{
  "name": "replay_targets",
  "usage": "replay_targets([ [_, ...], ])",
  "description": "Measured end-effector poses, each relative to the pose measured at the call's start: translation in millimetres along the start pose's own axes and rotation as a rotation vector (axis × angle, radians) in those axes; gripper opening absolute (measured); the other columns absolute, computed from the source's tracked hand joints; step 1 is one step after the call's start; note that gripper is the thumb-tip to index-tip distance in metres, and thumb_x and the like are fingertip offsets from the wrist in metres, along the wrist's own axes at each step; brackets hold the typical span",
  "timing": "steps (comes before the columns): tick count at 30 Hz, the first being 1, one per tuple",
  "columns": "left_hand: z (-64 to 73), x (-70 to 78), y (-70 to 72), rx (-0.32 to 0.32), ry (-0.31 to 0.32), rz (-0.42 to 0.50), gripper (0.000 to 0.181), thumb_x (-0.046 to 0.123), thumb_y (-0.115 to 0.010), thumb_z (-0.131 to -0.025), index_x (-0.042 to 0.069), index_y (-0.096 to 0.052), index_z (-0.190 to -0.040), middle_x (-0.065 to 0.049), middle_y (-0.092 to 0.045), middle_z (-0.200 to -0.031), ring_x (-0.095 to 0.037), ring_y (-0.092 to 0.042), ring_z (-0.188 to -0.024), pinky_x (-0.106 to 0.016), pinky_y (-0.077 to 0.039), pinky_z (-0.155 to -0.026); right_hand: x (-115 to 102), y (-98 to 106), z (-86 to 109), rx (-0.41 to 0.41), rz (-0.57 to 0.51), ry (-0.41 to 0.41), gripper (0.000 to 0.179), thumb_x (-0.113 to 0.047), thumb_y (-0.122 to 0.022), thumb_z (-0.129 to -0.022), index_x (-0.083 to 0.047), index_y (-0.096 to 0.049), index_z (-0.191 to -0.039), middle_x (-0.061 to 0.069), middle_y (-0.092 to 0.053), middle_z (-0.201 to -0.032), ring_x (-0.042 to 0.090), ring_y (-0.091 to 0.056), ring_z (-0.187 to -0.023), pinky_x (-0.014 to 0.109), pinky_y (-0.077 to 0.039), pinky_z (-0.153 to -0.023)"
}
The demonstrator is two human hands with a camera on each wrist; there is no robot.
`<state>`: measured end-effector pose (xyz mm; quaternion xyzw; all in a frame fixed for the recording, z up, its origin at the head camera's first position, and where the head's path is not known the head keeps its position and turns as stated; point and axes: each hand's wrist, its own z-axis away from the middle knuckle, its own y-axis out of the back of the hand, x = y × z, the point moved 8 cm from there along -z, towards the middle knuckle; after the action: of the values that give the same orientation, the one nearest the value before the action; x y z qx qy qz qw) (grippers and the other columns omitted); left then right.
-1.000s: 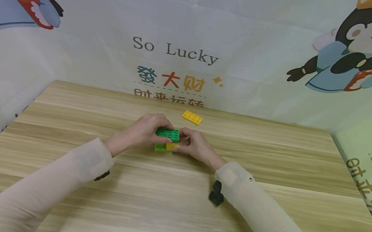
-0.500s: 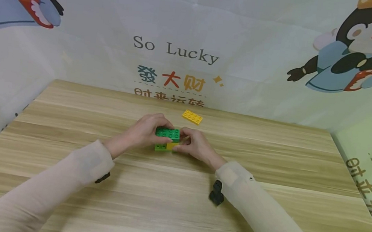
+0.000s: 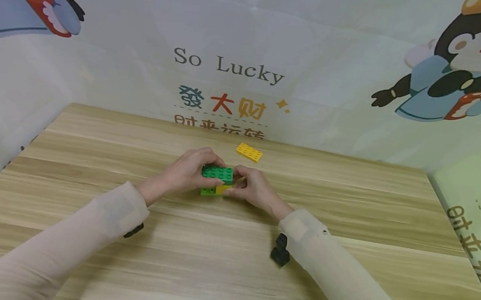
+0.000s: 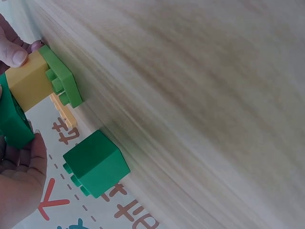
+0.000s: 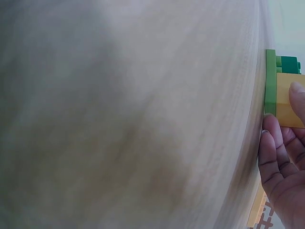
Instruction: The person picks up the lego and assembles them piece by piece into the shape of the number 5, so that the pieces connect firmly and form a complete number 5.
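My left hand [image 3: 189, 168] grips a dark green studded toy brick [image 3: 220, 173] from the left, thumb at its near side. Directly beneath it in the head view is a yellow brick [image 3: 221, 189], seated on part of a light green studded plate [image 3: 207, 192]. From the right, my right hand [image 3: 255, 189] pinches the yellow brick, its thumb flat on the side. In the left wrist view the dark green brick overlaps the yellow brick's upper end. The right wrist view has the fingers of my right hand beside the light green plate's edge.
A yellow studded plate [image 3: 249, 152] lies behind my hands near the back of the wooden table [image 3: 211, 264]. Another dark green brick [image 4: 96, 163] stands on the table, hidden from the head view behind my left hand. A printed cloth [image 3: 331, 81] hangs along the back.
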<state>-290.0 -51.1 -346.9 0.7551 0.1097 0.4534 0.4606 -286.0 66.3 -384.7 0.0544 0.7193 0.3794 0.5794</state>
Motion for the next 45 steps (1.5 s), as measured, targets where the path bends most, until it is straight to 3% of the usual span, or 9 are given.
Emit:
replay_targets([
  [24, 2.4, -2.0, -3.6, 0.007, 0.022, 0.038, 0.033, 0.019, -0.075, -0.080, 0.006, -0.066, -0.109, -0.006, -0.060, -0.101, -0.017, -0.054, -0.086, -0.027, -0.048, -0.073, 2.6, -1.3, 0.7, -0.006, -0.017, -0.010, 0.028, -0.011, -0.074, -0.080, -0.001, -0.063, -0.104, 0.013, -0.065, -0.101, 0.010, -0.059, -0.073, 0.019, -0.050, -0.065],
  [45, 1.2, -2.1, -2.5, 0.009, 0.021, 0.014, 0.033, 0.022, -0.074, -0.081, 0.007, -0.066, -0.109, -0.005, -0.060, -0.101, -0.017, -0.054, -0.086, -0.027, -0.047, -0.073, -0.1, -0.3, 0.2, -0.007, -0.024, -0.001, 0.028, -0.011, -0.074, -0.081, 0.000, -0.062, -0.104, 0.014, -0.065, -0.102, 0.012, -0.060, -0.075, 0.020, -0.051, -0.067],
])
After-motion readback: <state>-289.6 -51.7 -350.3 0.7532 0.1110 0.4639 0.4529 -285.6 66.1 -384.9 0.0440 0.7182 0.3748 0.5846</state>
